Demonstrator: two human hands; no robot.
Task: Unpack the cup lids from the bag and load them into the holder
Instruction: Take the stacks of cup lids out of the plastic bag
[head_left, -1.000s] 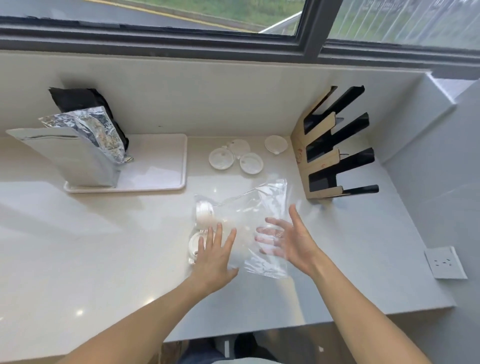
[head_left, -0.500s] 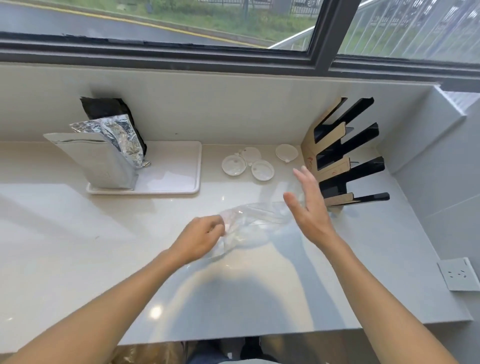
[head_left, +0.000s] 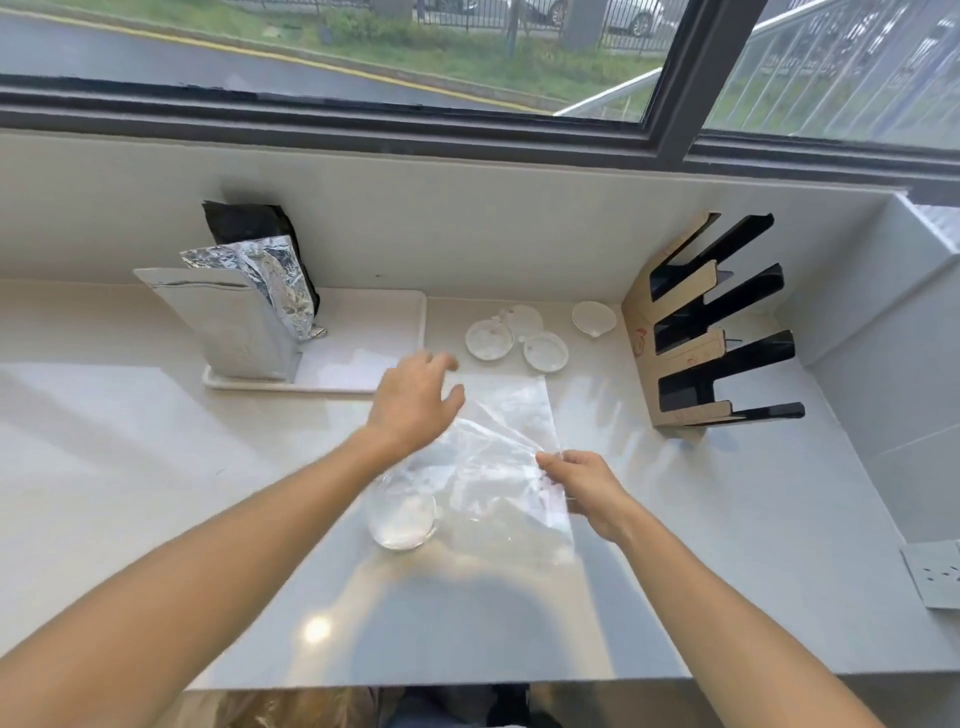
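Pale counter (head_left: 156, 467) under the window: bag (head_left: 498, 457) half-emptied, risk of lids spilling.
Right hand (head_left: 584, 480) pinches the bag's edge; left hand (head_left: 415, 400) hovers spread above it. Lids (head_left: 402, 514) sit at its near end, four more (head_left: 540, 351) beyond, holder (head_left: 696, 332) right. A sharp tug could scatter them.

Bare pale countertop (head_left: 649, 545) lies open at three o'clock; loose white round lids (head_left: 489, 339) crowd twelve o'clock.
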